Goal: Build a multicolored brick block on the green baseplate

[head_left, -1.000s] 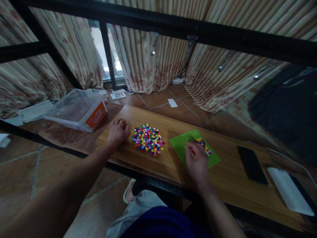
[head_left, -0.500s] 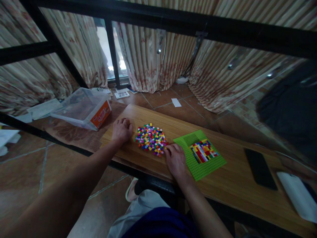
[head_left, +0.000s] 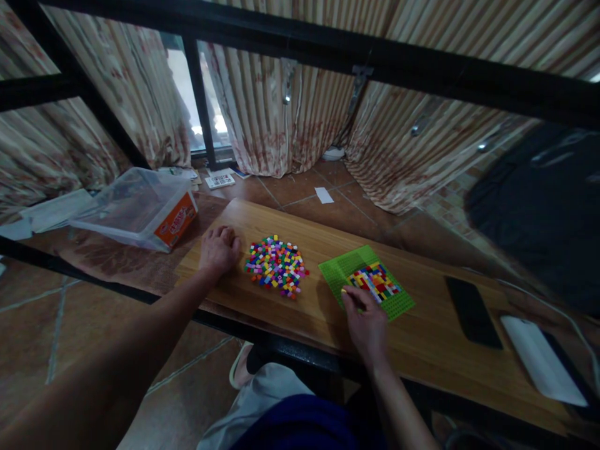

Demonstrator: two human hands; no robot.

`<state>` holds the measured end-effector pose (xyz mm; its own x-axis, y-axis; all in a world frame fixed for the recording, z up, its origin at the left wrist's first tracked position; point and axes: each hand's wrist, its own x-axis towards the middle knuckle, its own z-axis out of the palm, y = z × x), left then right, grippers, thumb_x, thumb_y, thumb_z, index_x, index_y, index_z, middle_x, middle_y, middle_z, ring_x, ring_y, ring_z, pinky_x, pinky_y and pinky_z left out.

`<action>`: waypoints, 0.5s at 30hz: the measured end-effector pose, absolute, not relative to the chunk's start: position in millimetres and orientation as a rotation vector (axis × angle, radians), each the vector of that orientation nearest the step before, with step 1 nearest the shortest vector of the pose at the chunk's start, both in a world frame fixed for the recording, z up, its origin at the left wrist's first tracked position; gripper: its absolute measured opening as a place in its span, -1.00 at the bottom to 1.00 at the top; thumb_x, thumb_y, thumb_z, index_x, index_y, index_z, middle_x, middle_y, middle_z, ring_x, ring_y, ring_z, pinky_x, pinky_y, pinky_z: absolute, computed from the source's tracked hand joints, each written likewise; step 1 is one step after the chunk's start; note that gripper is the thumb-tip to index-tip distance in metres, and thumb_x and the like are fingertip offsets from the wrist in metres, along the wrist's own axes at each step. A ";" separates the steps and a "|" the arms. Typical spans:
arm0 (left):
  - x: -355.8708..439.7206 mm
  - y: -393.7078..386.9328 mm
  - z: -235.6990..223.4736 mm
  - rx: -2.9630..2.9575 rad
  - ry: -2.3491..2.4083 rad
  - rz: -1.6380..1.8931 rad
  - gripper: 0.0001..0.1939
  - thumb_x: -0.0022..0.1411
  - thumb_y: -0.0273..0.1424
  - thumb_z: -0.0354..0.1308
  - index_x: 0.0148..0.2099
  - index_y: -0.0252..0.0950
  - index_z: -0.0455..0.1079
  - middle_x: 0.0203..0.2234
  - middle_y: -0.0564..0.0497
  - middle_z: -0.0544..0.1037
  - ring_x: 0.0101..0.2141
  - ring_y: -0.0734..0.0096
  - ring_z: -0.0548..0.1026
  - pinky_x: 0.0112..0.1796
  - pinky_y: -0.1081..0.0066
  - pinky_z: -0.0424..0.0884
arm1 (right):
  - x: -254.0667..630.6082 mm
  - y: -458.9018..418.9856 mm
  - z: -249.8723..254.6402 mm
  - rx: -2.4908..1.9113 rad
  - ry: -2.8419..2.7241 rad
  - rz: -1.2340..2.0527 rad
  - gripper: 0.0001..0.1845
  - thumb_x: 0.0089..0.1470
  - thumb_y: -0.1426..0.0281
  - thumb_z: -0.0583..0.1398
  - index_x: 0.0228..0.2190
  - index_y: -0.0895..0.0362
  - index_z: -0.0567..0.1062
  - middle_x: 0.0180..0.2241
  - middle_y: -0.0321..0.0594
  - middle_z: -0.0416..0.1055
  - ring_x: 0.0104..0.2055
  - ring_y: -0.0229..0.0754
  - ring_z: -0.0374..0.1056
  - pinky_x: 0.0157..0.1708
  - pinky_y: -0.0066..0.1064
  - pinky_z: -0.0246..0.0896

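Observation:
My right hand [head_left: 366,322] is over the left front part of a green studded baseplate [head_left: 398,307], its fingers pinching a tiny yellow building brick [head_left: 344,290]. On the baseplate, tightly set small bricks [head_left: 375,280] in red, white, blue and yellow form a patch, partly hidden by that hand. Left of the plate lies a loose pile of small multicoloured bricks [head_left: 275,265] on the wooden tabletop. Beside the pile's left edge, my left hand [head_left: 219,250] rests on the wood with curled fingers; whatever may be under them is hidden.
A clear plastic bin [head_left: 126,209] with an orange label stands left of the wooden tabletop [head_left: 300,328]. Toward the right end lie a dark phone-like slab [head_left: 472,311] and a white oblong object [head_left: 541,359]. A dark metal bar [head_left: 319,51] crosses above, before curtains.
My right hand has moved from the pile's right edge to the baseplate, carrying a small yellow brick. My left hand stays beside the pile. The view has shifted slightly.

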<state>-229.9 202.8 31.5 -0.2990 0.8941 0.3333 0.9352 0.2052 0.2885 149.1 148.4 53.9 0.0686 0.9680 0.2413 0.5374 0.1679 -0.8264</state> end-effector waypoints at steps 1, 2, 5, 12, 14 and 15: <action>-230.2 202.9 31.4 -1.804 -2.369 -0.677 -0.65 0.28 -0.26 -0.01 0.00 -0.28 0.44 0.04 -0.23 0.51 0.07 -0.03 0.40 0.13 0.01 0.24 | 157.5 149.7 56.0 -1.500 -1.557 0.597 -0.65 0.15 0.11 0.19 -0.26 0.10 0.62 -0.20 -0.06 0.61 -0.18 -0.03 0.52 -0.11 -0.16 0.41; -230.5 202.9 31.3 -1.806 -2.372 -0.678 -0.64 0.28 -0.25 -0.01 0.01 -0.29 0.44 0.05 -0.23 0.50 0.08 -0.04 0.39 0.14 0.01 0.23 | 165.2 151.4 58.6 -1.517 -1.536 0.563 -0.64 0.14 0.11 0.20 -0.26 0.11 0.62 -0.19 -0.05 0.61 -0.18 -0.02 0.52 -0.11 -0.15 0.41; -231.6 203.3 30.5 -1.811 -2.373 -0.685 -0.62 0.28 -0.24 -0.02 0.02 -0.31 0.44 0.07 -0.25 0.50 0.09 -0.05 0.39 0.16 0.00 0.22 | 183.9 158.9 68.5 -1.575 -1.507 0.468 -0.61 0.14 0.11 0.18 -0.22 0.14 0.62 -0.16 0.00 0.60 -0.19 -0.01 0.52 -0.14 -0.15 0.40; -232.6 203.6 29.8 -1.797 -2.359 -0.696 -0.63 0.27 -0.24 0.01 0.01 -0.28 0.44 0.04 -0.23 0.51 0.08 -0.04 0.40 0.16 0.00 0.24 | 199.9 184.3 74.8 -1.694 -1.635 0.219 -0.55 0.16 0.12 0.10 -0.24 0.18 0.63 -0.22 0.06 0.60 -0.24 0.05 0.49 -0.16 -0.11 0.35; -232.5 203.4 29.9 -1.798 -2.357 -0.686 -0.63 0.27 -0.24 0.01 0.01 -0.30 0.44 0.04 -0.25 0.51 0.08 -0.06 0.41 0.16 0.00 0.24 | 199.3 189.5 71.7 -1.711 -1.686 0.193 -0.55 0.17 0.12 0.08 -0.24 0.17 0.63 -0.22 0.06 0.60 -0.22 0.06 0.49 -0.14 -0.11 0.33; -232.5 203.3 29.8 -1.798 -2.355 -0.685 -0.62 0.27 -0.24 0.00 0.01 -0.31 0.44 0.04 -0.25 0.51 0.07 -0.06 0.41 0.16 0.00 0.25 | 198.6 191.4 70.4 -1.725 -1.705 0.182 -0.54 0.17 0.13 0.07 -0.25 0.17 0.63 -0.21 0.06 0.60 -0.22 0.06 0.49 -0.14 -0.11 0.32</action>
<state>-232.5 203.3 29.8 -0.2977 0.8908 0.3433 0.9360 0.2016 0.2885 198.6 191.4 70.4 0.1258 0.9232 0.3631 0.8258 0.1054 -0.5540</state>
